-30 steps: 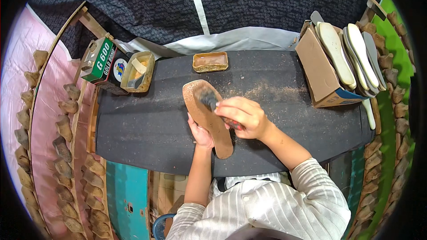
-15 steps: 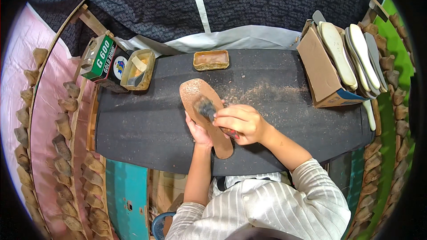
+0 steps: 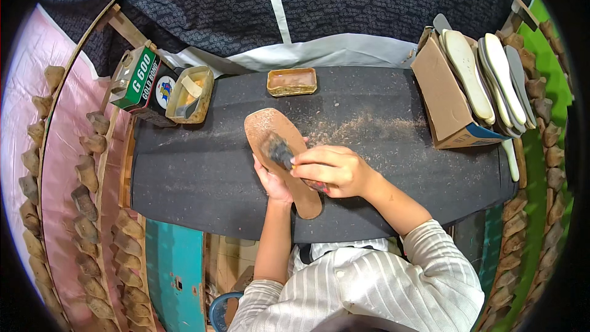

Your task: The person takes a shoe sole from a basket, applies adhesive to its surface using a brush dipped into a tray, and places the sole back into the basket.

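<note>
A tan, sole-shaped insole (image 3: 266,122) is tilted above the middle of the work table, its broad end pointing away from me. My left hand (image 3: 275,184) grips it from beneath, with the thumb along its left edge and most of the fingers hidden behind it. Closed around a brush (image 3: 279,149) is my right hand (image 3: 335,171). The brush's dark, worn bristles touch the insole's upper face. A whitish, speckled patch shows on the broad end beyond the bristles.
Shavings litter the black table (image 3: 393,181). A shallow tray (image 3: 292,82) sits at the far side. Back left stand a green metal can (image 3: 144,86) and a tub (image 3: 203,107) with a scraper-like tool. Back right, a cardboard box (image 3: 442,101) holds several insoles. Shoe lasts (image 3: 86,172) line racks on both sides.
The brush and my right hand have shifted slightly left across the insole. The insole's broad end has also tipped a little left. My left hand keeps its hold.
</note>
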A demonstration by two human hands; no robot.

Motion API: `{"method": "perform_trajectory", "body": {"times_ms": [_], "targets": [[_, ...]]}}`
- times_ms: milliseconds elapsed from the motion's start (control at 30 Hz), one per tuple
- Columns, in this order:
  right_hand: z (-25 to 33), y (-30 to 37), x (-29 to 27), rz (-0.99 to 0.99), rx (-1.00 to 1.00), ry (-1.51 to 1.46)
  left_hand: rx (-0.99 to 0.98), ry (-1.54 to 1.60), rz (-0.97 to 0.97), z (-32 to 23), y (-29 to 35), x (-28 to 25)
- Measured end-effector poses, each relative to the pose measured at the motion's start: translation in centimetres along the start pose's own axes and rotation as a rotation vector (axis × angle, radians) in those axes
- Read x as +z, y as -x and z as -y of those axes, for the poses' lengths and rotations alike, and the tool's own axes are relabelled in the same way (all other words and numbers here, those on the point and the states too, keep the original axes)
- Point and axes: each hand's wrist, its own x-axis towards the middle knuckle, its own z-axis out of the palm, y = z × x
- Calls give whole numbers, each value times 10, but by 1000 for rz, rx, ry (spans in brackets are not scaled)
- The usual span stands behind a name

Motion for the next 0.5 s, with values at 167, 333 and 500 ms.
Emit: {"method": "perform_trajectory", "body": {"times_ms": [167,333,500], "targets": [[5,-1,-15,88,54,-101,-38,-151,29,0,-2,-7],[-15,-13,-27,-158,246,-111,-79,-62,-80,-1,-1,-11],[-102,-30,-19,-276,347,129,-112,-55,44,-2,-7,-12]]}}
